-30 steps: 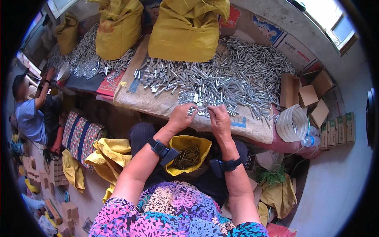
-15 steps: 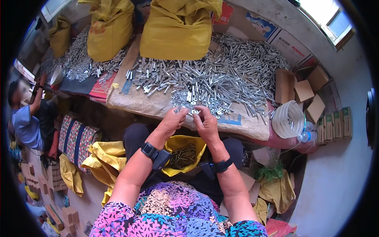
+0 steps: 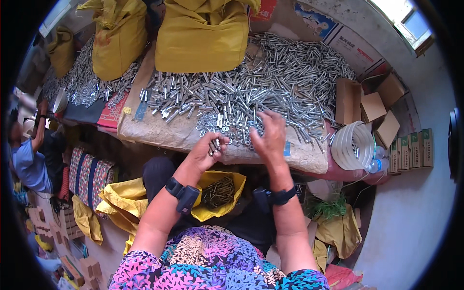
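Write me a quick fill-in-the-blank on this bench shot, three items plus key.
1. Short metal pieces show in the curled fingers of the person's ____ hand.
2. Below the hands, the open bag holding brass-toned pieces is ____ in colour.
3. As the camera sees it, the whitish ribbed tub sits at the ____ end of the silvery metal pile.

Missing words: left; yellow; right.

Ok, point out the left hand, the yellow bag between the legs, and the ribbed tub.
Left hand [image 3: 202,152], head view: middle of hand.
Yellow bag [image 3: 215,211], head view: front wall.
Ribbed tub [image 3: 342,147], head view: left wall.
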Action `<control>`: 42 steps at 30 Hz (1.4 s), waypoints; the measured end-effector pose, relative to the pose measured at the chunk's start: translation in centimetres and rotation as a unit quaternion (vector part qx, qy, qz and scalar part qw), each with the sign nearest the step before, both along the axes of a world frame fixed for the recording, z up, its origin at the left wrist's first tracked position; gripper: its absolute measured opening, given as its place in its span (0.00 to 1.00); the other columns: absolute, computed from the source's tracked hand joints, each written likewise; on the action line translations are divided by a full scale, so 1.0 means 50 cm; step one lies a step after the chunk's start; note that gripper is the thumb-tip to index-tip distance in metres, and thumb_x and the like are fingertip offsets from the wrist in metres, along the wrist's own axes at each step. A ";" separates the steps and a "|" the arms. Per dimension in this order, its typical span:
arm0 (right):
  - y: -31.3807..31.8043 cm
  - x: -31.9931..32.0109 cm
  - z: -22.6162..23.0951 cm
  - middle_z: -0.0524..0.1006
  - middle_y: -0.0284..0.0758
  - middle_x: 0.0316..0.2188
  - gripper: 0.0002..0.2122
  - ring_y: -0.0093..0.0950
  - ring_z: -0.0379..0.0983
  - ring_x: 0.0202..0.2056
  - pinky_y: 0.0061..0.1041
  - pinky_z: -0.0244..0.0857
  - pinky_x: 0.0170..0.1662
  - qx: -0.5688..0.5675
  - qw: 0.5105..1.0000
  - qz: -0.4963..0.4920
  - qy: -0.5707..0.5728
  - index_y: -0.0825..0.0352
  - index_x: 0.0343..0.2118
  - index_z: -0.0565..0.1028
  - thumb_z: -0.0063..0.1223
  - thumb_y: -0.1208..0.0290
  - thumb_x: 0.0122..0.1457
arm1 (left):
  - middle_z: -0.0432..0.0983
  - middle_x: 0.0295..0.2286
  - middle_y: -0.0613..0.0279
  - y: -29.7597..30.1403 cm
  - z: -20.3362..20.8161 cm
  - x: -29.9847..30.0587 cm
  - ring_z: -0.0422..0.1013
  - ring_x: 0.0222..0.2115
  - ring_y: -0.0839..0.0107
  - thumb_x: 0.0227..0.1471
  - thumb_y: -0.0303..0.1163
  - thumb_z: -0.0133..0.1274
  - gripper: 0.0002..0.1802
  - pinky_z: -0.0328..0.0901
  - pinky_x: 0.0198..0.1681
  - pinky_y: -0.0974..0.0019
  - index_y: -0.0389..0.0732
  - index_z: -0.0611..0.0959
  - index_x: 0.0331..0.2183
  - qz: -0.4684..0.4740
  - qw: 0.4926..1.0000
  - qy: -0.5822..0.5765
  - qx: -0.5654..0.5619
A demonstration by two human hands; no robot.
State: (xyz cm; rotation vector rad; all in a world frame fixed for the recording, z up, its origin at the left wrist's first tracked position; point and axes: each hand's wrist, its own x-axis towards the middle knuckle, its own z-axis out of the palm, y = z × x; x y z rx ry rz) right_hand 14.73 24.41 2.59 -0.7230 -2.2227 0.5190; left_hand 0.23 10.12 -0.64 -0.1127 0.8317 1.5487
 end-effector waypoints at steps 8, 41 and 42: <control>0.097 0.008 -0.054 0.62 0.43 0.54 0.24 0.45 0.53 0.57 0.44 0.46 0.58 0.081 0.984 -0.070 -0.143 0.66 0.44 0.71 0.53 0.73 0.38 | 0.63 0.20 0.70 0.006 -0.010 -0.023 0.61 0.19 0.80 0.53 0.36 0.51 0.08 0.51 0.11 0.82 0.45 0.71 0.30 -0.039 0.993 -0.039 0.106; 0.086 -0.032 -0.025 0.67 0.26 0.26 0.11 0.12 0.58 0.21 0.10 0.50 0.17 -0.617 0.639 0.084 0.452 0.59 0.48 0.62 0.39 0.68 0.64 | 0.76 0.25 0.43 0.135 0.066 -0.052 0.73 0.30 0.46 0.41 0.44 0.60 0.21 0.67 0.33 0.51 0.34 0.78 0.27 -0.143 0.494 0.824 -0.238; 0.086 -0.032 -0.022 0.67 0.26 0.26 0.11 0.12 0.58 0.21 0.10 0.50 0.17 -0.618 0.637 0.084 0.452 0.59 0.48 0.62 0.39 0.68 0.64 | 0.76 0.25 0.43 0.137 0.066 -0.053 0.73 0.30 0.46 0.41 0.44 0.60 0.21 0.67 0.33 0.51 0.34 0.78 0.27 -0.143 0.492 0.825 -0.239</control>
